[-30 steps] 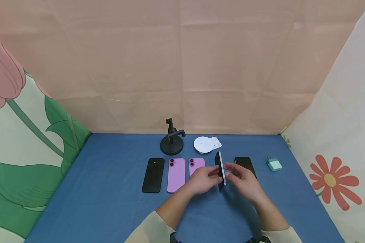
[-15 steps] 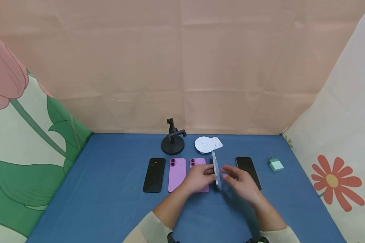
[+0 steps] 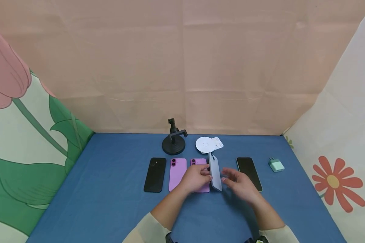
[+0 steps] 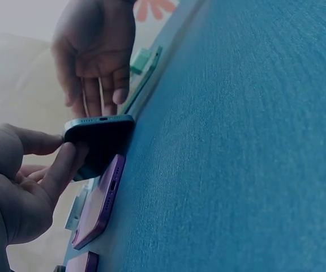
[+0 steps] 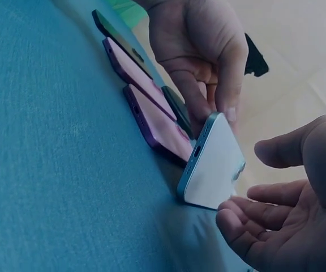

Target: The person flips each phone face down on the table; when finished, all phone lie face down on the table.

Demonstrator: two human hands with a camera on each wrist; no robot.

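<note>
My left hand (image 3: pixel 194 177) pinches one long edge of a smartphone (image 3: pixel 215 173) between thumb and fingers. The phone stands tilted on its other long edge, leaning left, its pale blue back toward the right and up. Its black screen side (image 4: pixel 103 139) shows in the left wrist view. To its right my right hand (image 3: pixel 241 184) is held with fingers loosely spread, holding nothing; in the right wrist view its fingertips (image 5: pixel 228 221) come right at the phone's lower edge. A purple phone (image 3: pixel 200 161) lies just left, partly hidden by my left hand. Another purple phone (image 3: pixel 177 173) lies beside it.
A black phone (image 3: pixel 155 175) lies at the row's left end, another dark phone (image 3: pixel 249 170) right of my right hand. Behind stand a black phone stand (image 3: pixel 173 145) and a white round disc (image 3: pixel 205 144) with a tab. A white-green charger plug (image 3: pixel 276 165) lies far right.
My left hand has moved left with the phone and tilted it leftward, so its pale back now shows instead of the dark screen. My right hand has followed slightly left.
</note>
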